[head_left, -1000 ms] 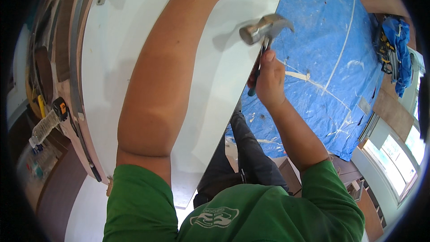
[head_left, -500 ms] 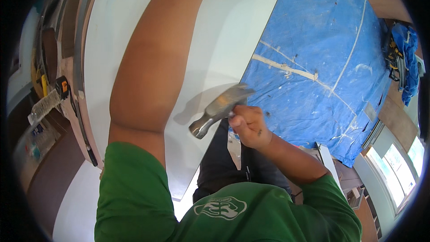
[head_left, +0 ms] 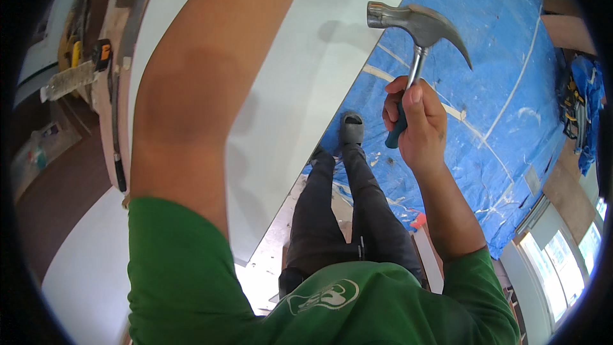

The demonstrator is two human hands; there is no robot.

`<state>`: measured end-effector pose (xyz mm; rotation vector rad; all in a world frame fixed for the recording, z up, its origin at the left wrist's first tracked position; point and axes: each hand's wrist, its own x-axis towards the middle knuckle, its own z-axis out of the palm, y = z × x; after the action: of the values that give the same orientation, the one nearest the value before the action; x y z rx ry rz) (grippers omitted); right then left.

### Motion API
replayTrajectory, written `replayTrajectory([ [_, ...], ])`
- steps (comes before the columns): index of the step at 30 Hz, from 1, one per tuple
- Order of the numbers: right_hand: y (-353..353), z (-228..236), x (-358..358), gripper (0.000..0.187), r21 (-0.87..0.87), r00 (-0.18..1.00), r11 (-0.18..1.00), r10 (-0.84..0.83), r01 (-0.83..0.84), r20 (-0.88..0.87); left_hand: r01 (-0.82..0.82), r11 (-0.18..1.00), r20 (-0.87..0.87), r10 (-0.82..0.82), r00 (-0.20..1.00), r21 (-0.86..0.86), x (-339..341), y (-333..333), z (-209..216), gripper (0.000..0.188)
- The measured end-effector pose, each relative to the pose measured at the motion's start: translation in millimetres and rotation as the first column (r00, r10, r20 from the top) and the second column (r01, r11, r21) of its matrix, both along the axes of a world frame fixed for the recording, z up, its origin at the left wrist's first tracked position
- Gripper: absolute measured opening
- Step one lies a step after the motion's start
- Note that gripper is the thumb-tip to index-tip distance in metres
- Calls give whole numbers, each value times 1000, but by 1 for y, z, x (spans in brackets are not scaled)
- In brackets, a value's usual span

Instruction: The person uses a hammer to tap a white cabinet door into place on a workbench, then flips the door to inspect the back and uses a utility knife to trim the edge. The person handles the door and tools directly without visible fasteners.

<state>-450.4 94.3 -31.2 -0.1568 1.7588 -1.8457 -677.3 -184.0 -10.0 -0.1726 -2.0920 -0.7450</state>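
Observation:
Raised over the blue-covered floor, my right hand is closed around a claw hammer. The fingers wrap the upper handle just under the metal neck, and the dark teal butt of the grip sticks out below them. The hammer head points up, its striking face to the left and its curved claw to the right. A large white panel lies under my left forearm, close to the hammer's face but apart from it in the picture. My left arm stretches up across this panel and leaves the upper edge, so my left hand is out of sight.
A blue tarp with pale tape strips covers the floor at right. Left of the panel are an orange-black tape measure, a clear plastic bottle and a thin dark rod. Yellow-black tools stand far right. My feet stand beside the panel.
My right hand has lifted the hammer up and to the right, away from beside my body. The hammer head has turned from tilting down-left to standing upright. My left arm still reaches over the panel.

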Motion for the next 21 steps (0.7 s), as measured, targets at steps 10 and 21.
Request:
replayTrajectory([
  [10, -33, -21, -27, 55, -28, 997, 998, 57, -56, 53, 284, 870, 685, 80, 724, -402, 361, -101, 34, 54],
  [21, -43, -21, -27, 61, 135, 980, 983, 142, -124, -137, 439, 779, 795, 124, 594, -449, 434, -85, 30, 75],
])
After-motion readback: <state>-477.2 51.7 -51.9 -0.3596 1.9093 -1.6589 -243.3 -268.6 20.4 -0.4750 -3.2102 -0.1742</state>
